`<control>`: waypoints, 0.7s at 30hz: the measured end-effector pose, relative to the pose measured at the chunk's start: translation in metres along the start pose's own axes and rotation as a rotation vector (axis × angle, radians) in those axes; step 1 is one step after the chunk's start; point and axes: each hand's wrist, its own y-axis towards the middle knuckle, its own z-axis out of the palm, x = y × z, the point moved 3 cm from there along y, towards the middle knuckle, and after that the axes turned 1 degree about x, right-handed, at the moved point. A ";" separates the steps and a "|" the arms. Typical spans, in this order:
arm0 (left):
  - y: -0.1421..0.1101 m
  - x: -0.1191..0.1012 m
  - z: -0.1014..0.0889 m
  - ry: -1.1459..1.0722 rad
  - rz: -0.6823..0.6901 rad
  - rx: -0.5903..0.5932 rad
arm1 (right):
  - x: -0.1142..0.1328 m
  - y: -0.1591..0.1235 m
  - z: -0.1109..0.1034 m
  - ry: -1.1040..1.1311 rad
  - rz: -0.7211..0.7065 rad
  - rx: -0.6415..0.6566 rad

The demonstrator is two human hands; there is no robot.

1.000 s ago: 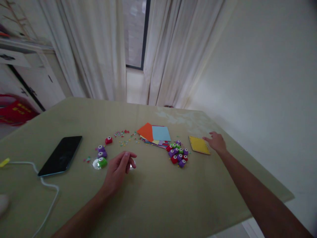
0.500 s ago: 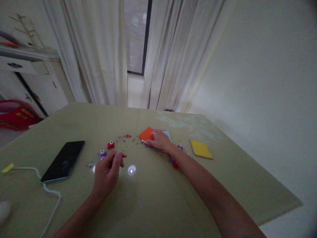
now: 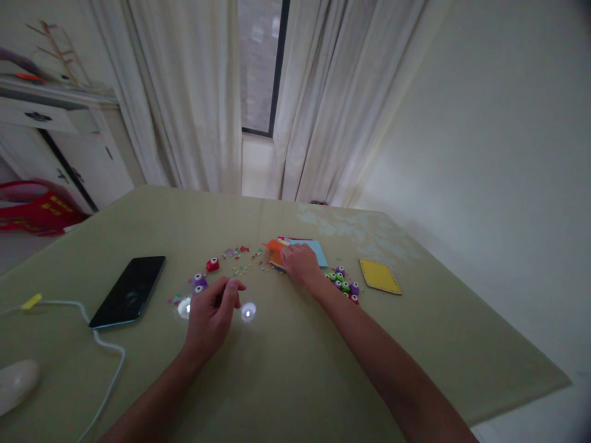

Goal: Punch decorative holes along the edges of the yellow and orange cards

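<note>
My right hand [image 3: 300, 263] reaches to a small stack of coloured paper, its fingers closed on an orange sheet of paper [image 3: 273, 245] that is tilted up at the stack's left side. A light blue sheet [image 3: 318, 251] lies on the right of the stack, and a red edge [image 3: 295, 238] shows behind. My left hand [image 3: 212, 312] is held over the table with its fingers curled in and thumb against them; nothing shows in it. Just beyond it are purple eye-like beads [image 3: 199, 280] and a red one [image 3: 212, 264].
Green, purple and red eye beads [image 3: 340, 282] cluster beside my right wrist. Tiny coloured pieces [image 3: 240, 269] are scattered mid-table. A yellow square with a stitched-looking border [image 3: 380, 275] lies at right. At left are a phone [image 3: 129, 290], a white cable [image 3: 111, 346] and a white mouse [image 3: 18, 383].
My right hand has lifted the orange sheet from lying flat to tilted, baring more of the light blue sheet. The view has shifted slightly; my left hand keeps its curled pose.
</note>
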 end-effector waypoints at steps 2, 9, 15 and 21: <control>0.000 0.000 0.001 -0.018 -0.033 0.019 | 0.000 -0.015 -0.016 0.099 0.056 -0.147; -0.015 -0.002 0.032 -0.297 -0.220 0.298 | 0.000 -0.090 -0.003 1.262 0.232 -0.360; -0.028 0.004 0.050 -0.251 -0.374 0.501 | 0.006 -0.111 0.023 1.458 0.285 -0.074; -0.011 0.005 0.025 0.008 -0.277 0.377 | -0.014 -0.118 0.011 1.068 0.402 -0.316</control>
